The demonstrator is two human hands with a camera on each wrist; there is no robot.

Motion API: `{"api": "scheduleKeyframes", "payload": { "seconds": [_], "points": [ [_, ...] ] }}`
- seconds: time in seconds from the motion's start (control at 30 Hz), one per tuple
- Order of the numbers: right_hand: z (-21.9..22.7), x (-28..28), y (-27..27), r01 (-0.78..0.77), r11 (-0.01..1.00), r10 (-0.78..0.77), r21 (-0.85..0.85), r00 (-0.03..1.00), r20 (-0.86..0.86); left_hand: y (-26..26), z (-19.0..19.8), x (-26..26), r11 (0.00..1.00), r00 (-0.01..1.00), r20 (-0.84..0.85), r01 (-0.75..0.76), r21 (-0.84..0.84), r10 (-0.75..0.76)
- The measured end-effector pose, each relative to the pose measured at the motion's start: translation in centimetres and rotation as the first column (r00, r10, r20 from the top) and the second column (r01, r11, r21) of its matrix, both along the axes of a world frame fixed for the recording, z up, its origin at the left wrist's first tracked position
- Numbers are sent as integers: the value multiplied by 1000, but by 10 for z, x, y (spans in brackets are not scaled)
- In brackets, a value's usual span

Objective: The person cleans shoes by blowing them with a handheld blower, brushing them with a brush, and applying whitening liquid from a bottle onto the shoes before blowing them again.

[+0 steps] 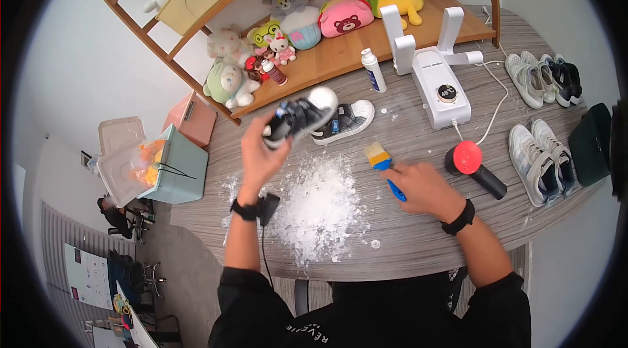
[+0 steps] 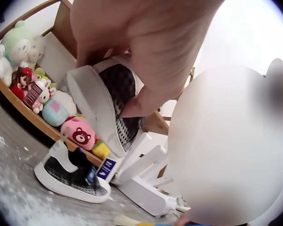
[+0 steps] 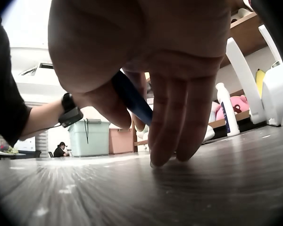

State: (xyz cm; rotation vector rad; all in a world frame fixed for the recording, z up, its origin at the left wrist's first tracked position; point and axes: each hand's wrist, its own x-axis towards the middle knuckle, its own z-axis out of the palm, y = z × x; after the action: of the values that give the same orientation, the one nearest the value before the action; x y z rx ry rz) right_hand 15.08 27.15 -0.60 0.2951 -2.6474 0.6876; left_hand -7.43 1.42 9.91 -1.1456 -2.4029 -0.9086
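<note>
In my left hand [image 1: 261, 157] I hold a black-and-white sneaker [image 1: 302, 114] by its heel end, raised over the table with its white toe pointing away. The left wrist view shows the thumb pressed on the dark mesh of this sneaker [image 2: 115, 89]. Its mate, a second sneaker [image 1: 353, 119], sits on the table just behind. My right hand [image 1: 418, 188] pinches a paintbrush [image 1: 378, 157] by its blue handle, the pale bristles pointing away to the left. In the right wrist view, the blue handle [image 3: 132, 100] passes between thumb and fingers, and the fingertips are right at the tabletop.
White powder [image 1: 320, 207] is spread over the table's middle. Behind stand a white bottle [image 1: 373, 70], a white shoe dryer [image 1: 437, 86] and a shelf with plush toys [image 1: 294, 14]. A red-and-black device [image 1: 468, 158] and white sneakers [image 1: 540, 161] lie right; a mint bin [image 1: 176, 168] stands left.
</note>
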Motion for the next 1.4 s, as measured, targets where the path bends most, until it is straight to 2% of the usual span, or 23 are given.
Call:
{"api": "scheduleKeyframes", "payload": {
  "seconds": [0.03,0.07,0.17,0.2,0.23,0.3,0.37,0.4,0.43,0.5,0.57,0.63,0.67,0.7,0.77,0.9,0.97,1.23,1.3,1.33,1.4],
  "points": [
    [-3,-1,-1,-5,1000,3,25,998,60,9,5,-15,1000,991,-134,28,1,-27],
    [-6,-1,-3,-11,999,5,50,993,119,17,5,-32,999,992,-127,27,31,-23],
    [-13,-3,-6,-23,998,15,65,993,117,46,-1,-76,996,989,-140,53,68,-43],
    [-11,-1,-5,-24,998,17,63,993,113,55,-6,-90,996,993,-93,73,54,-67],
    [-7,1,-4,-31,998,27,50,997,71,62,-12,-103,995,995,-48,94,41,-92],
    [-5,2,-1,-30,999,30,36,999,21,71,-27,-124,991,989,-76,130,1,-130],
    [-9,-1,0,-33,999,33,12,999,42,77,-37,-133,974,974,74,219,-53,-215],
    [-9,0,0,-28,1000,28,8,999,39,78,-41,-136,968,979,85,195,-160,-183],
    [-7,0,-1,-26,1000,25,12,999,44,77,-47,-138,966,979,85,199,-165,-187],
    [-9,1,-2,-17,1000,16,13,998,53,76,-54,-134,956,893,445,183,-228,-65],
    [-14,1,-3,-23,1000,23,4,998,62,70,-51,-134,946,871,492,174,-272,-19],
    [-14,2,-2,-23,1000,22,7,997,69,65,-44,-132,924,826,551,296,-243,-119],
    [-13,2,-3,-30,999,29,17,997,75,64,-40,-128,926,867,484,276,-259,-123],
    [-12,2,-3,-30,999,29,13,997,77,64,-36,-124,925,865,487,277,-261,-121],
    [-8,2,-2,-41,999,41,1,998,58,66,-24,-113,918,985,166,108,-382,-47],
    [-7,2,-3,-37,999,37,-6,998,44,72,-24,-105,896,988,129,132,-425,-84],
    [-6,2,-2,-30,1000,30,2,998,61,76,-31,-103,862,979,201,139,-488,-44],
    [-5,2,-2,-23,1000,22,10,999,42,82,-36,-81,885,982,186,123,-449,-42],
    [-6,3,-3,-26,1000,26,6,997,71,74,-32,-74,981,981,193,72,-181,-36],
    [-6,3,-3,-27,1000,27,1,998,65,65,-27,-71,971,993,116,0,-238,28],
    [-6,4,-3,-24,1000,25,-7,998,57,45,-33,-63,982,986,158,-20,-186,50]
  ]
}}
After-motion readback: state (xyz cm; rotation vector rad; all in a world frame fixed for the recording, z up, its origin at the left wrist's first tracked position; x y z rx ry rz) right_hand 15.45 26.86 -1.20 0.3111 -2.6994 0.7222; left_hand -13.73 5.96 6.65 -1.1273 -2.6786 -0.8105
